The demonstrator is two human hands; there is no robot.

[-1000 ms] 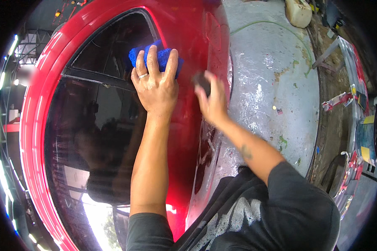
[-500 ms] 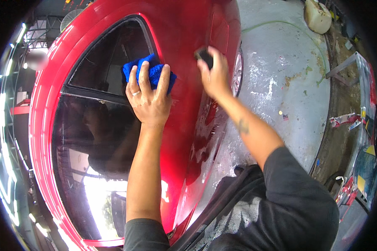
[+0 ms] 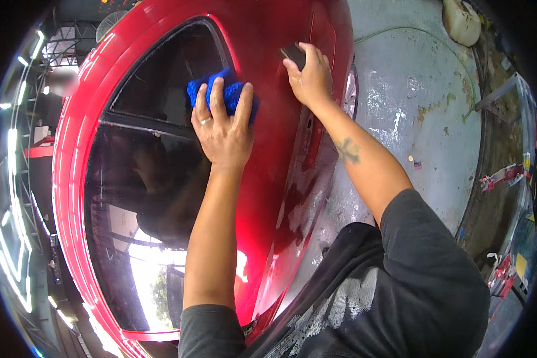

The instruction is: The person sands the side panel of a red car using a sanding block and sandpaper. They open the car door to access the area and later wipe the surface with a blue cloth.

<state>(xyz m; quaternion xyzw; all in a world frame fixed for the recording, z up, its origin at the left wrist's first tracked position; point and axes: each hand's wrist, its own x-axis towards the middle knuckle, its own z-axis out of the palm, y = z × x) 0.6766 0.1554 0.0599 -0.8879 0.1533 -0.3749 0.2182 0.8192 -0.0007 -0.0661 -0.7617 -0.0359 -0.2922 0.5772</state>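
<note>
A red car (image 3: 262, 155) with dark side windows (image 3: 155, 173) fills the middle of the head view. My left hand (image 3: 225, 134) presses a folded blue cloth (image 3: 235, 94) against the car, where the rear side glass meets the red body. Its fingers are bent over the cloth, and one wears a ring. Farther right, my right hand (image 3: 314, 79) grips a small dark rectangular block (image 3: 293, 56) between thumb and fingers, at the red rear panel. The side of the block that faces the paint is hidden. Wet-looking streaks show on the lower door near my body.
To the right lies a grey, worn floor (image 3: 411, 131) with a thin green hose (image 3: 423, 37) curving across it. A whitish plastic container (image 3: 461, 24) stands at the far right. Along the right edge is a metal frame (image 3: 522, 113) with scraps on it.
My right hand has moved the block farther away along the red panel. The left hand stays on the blue cloth at nearly the same place on the car. The whole view has shifted slightly.
</note>
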